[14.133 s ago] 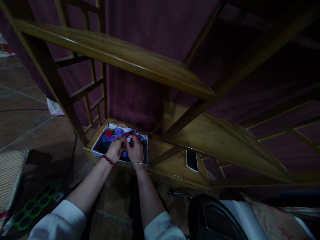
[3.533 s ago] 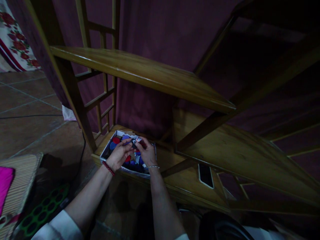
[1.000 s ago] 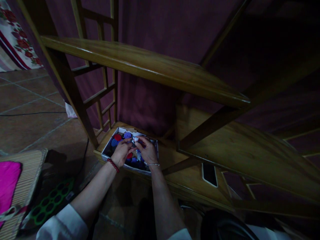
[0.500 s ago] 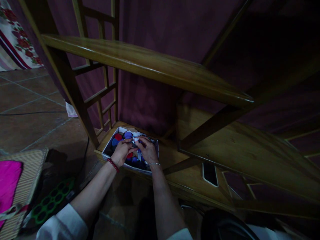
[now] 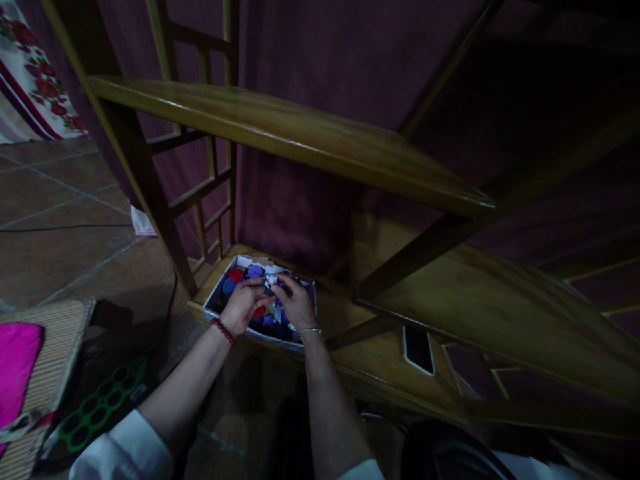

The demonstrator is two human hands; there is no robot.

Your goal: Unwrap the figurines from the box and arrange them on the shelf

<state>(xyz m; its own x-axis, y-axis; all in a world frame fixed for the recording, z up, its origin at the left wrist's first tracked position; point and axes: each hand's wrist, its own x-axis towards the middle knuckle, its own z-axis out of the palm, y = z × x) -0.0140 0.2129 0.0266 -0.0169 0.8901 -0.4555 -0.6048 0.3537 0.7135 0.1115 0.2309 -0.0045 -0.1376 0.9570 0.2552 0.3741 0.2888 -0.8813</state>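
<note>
Both hands meet over a white-edged cardboard box (image 5: 213,301) on the low wooden shelf. Between them is a small white figure-like piece on a dark base (image 5: 271,280), too small to name exactly. My left hand (image 5: 243,307), with a red bead bracelet, pinches it from the left. My right hand (image 5: 297,303), wearing a thin bangle, has its fingers closed on it from the right. Inside the box lie a red round piece (image 5: 235,275), a purple-blue piece (image 5: 255,271) and several other small coloured items, partly hidden by the hands.
A thick wooden shelf board (image 5: 280,133) crosses above the hands. A phone (image 5: 419,349) lies on the lower shelf (image 5: 370,360) to the right. At the left, pink cloth (image 5: 17,367) and scissors (image 5: 23,427) rest on a woven mat-like surface, beside a green ringed object (image 5: 100,403).
The view has shifted very slightly. Both hands keep nearly the same pose around the small white piece.
</note>
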